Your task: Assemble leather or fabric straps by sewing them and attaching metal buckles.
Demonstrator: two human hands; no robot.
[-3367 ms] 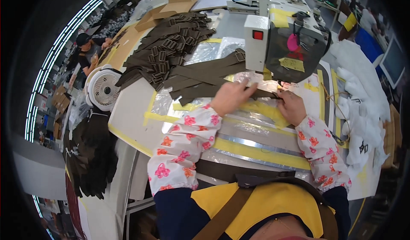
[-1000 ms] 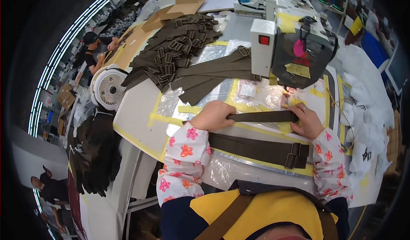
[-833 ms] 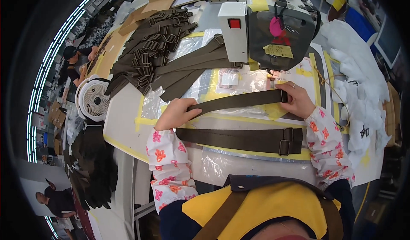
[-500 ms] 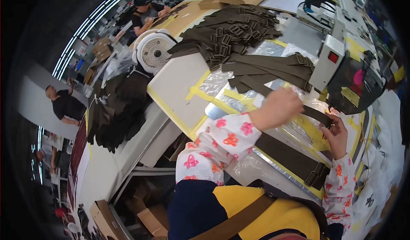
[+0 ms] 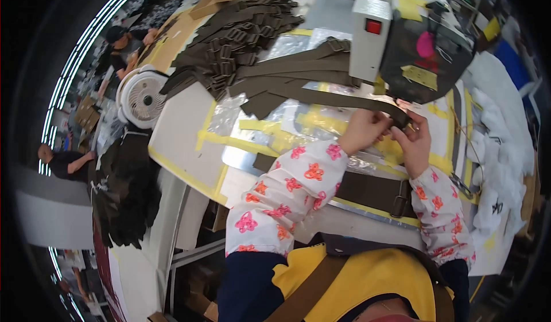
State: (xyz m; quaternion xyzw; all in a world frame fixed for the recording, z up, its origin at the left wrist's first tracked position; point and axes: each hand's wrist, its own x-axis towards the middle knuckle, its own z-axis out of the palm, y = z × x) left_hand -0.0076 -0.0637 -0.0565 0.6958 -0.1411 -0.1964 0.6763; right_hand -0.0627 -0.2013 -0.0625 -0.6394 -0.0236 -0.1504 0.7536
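Since the earlier frame, both hands have come together at the sewing machine and now hold a different strap end. Item: long olive-brown webbing strap [image 5: 338, 99], lying across the worktable, its right end under the grey sewing machine head [image 5: 422, 47]. Left hand [image 5: 363, 130]: fingers closed, pinching that strap end. Right hand [image 5: 414, 140]: fingers curled on the same end, just beside the left. Nearer the body: wide brown strap with metal buckle [image 5: 373, 191], flat on the yellow-taped table [image 5: 189, 144]. Beyond: heap of buckled olive straps [image 5: 235, 41]. Far left: white round fan [image 5: 142, 97].
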